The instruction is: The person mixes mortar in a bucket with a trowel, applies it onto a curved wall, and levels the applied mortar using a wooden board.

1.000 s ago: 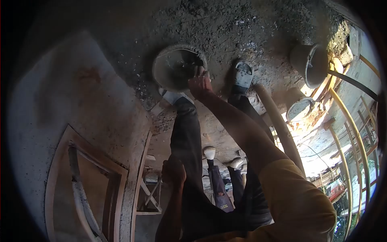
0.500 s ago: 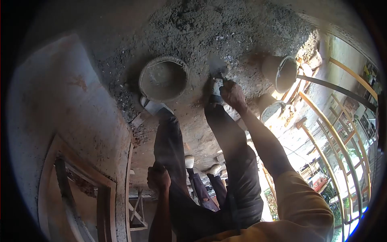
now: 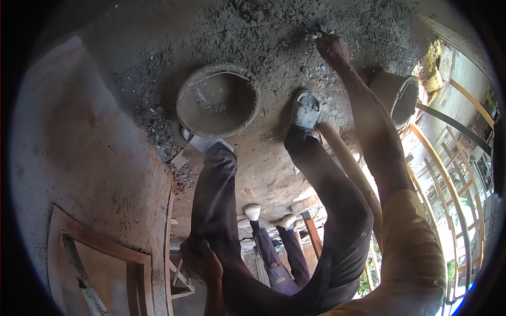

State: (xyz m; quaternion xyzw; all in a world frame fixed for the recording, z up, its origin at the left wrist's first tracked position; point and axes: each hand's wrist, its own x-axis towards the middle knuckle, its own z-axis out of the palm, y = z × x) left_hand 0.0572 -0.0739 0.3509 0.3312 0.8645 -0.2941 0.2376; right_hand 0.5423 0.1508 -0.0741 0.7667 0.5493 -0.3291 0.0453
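My right hand (image 3: 334, 50) is closed around the handle of a trowel (image 3: 318, 32), low over rough grey mortar (image 3: 263, 31) on the ground. The trowel's blade is hard to make out against the mortar. My left hand (image 3: 203, 262) is closed by my left thigh; what it holds, if anything, is hidden. A round basin (image 3: 219, 102) with a crusted rim stands in front of my left shoe (image 3: 203, 141), with some wet grey mix inside. My right shoe (image 3: 306, 109) rests on the ground to the basin's right.
A bucket (image 3: 395, 95) lies tilted at the right, near a pole (image 3: 350, 160) beside my right leg. At the left are a wall (image 3: 89, 142) and a wooden frame (image 3: 100, 245). Another person's legs (image 3: 276, 263) show behind mine. Bamboo poles (image 3: 443, 168) stand at the right.
My right hand went from the basin to beside my right shoe, then forward over the mortar with the trowel. My left hand stays near my left leg.
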